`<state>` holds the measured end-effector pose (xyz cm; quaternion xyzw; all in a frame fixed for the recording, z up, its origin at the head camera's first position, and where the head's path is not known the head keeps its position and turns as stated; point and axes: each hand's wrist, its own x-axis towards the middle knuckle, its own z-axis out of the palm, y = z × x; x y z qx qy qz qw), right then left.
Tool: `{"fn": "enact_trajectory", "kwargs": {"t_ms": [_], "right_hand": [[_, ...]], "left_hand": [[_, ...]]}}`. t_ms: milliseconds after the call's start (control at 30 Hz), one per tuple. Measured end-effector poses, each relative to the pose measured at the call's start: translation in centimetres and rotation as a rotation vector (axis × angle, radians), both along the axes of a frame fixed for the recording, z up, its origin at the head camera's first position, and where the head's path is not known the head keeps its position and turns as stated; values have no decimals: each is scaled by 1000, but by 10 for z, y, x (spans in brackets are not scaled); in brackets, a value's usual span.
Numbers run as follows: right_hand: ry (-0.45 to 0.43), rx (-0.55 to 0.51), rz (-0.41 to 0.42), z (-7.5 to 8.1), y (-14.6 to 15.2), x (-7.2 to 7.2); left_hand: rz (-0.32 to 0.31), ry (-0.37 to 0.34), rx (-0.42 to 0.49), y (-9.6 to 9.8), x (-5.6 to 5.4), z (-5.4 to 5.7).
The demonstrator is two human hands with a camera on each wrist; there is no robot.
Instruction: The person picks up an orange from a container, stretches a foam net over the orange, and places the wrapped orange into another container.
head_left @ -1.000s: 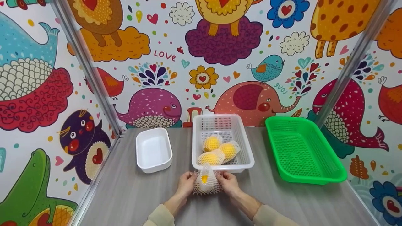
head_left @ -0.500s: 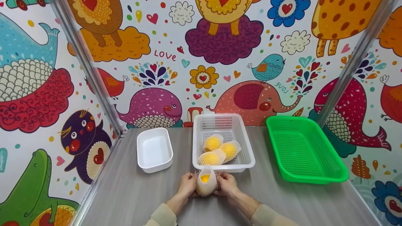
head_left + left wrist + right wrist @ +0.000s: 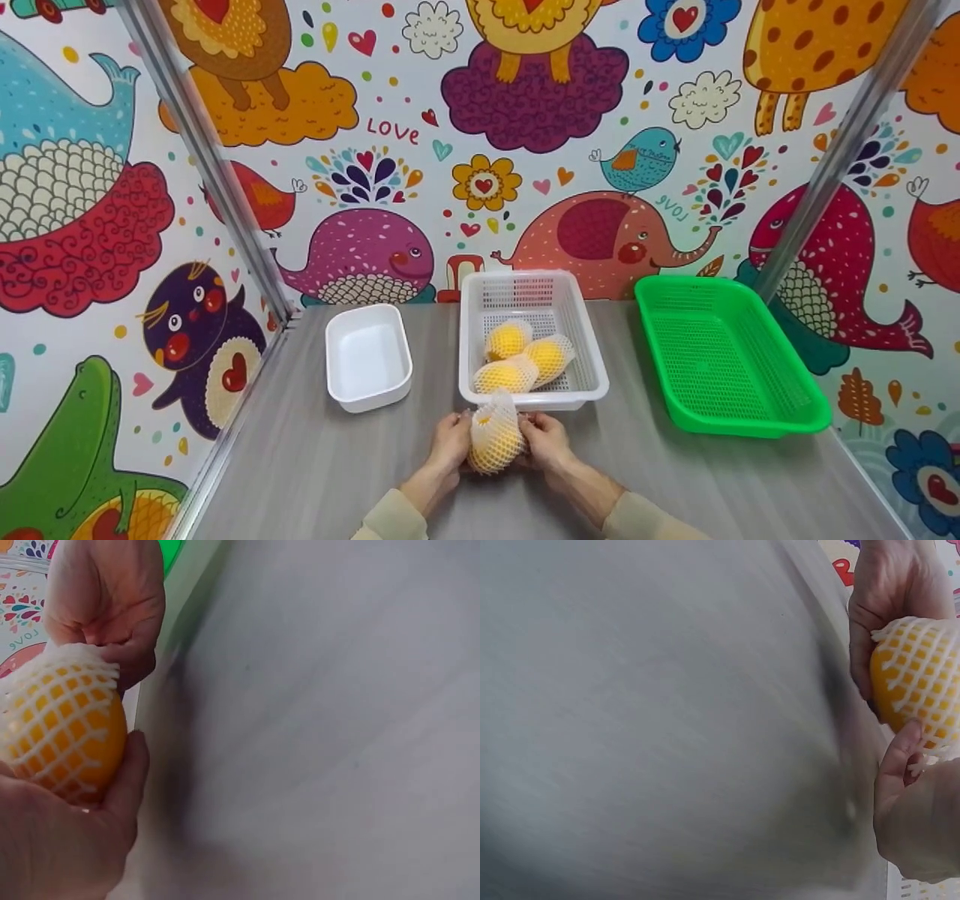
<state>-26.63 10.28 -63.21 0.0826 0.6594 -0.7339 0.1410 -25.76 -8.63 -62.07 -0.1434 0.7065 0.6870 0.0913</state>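
Both hands hold a yellow mango (image 3: 114, 739) in a white foam net (image 3: 496, 441), just in front of the white basket. In the left wrist view, my left hand (image 3: 449, 442) grips the fruit, its thumb against the bare yellow skin. On the other side, my right hand (image 3: 548, 441) pinches the net's edge, as the right wrist view shows. The mesh is stretched over most of the fruit; one end is bare. Several fingertips are hidden behind the mango. Three more yellow mangoes (image 3: 504, 379) in foam nets lie in the white perforated basket (image 3: 596, 367).
A small white tray (image 3: 367, 358) stands on the left of the grey table (image 3: 300, 465). To the right is a green perforated basket (image 3: 712, 360). Behind the table rises a wall (image 3: 420, 82) with cartoon animals, with metal posts (image 3: 225, 172) at its corners.
The mango in the hands has turned. The net, loose and flared a second ago, now lies stretched over it with more yellow showing through the mesh. Both hands stay nearly in place.
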Motion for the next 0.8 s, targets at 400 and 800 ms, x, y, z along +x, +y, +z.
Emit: {"fn": "enact_trajectory", "kwargs": {"t_ms": [400,800], "right_hand": [[-13,-21,21,-1,-7,5],[-97,-125,48,0,-2,8]], "left_hand": [[130,9,119,3,2,-7],[75,-118,170,10,7,-9]]}}
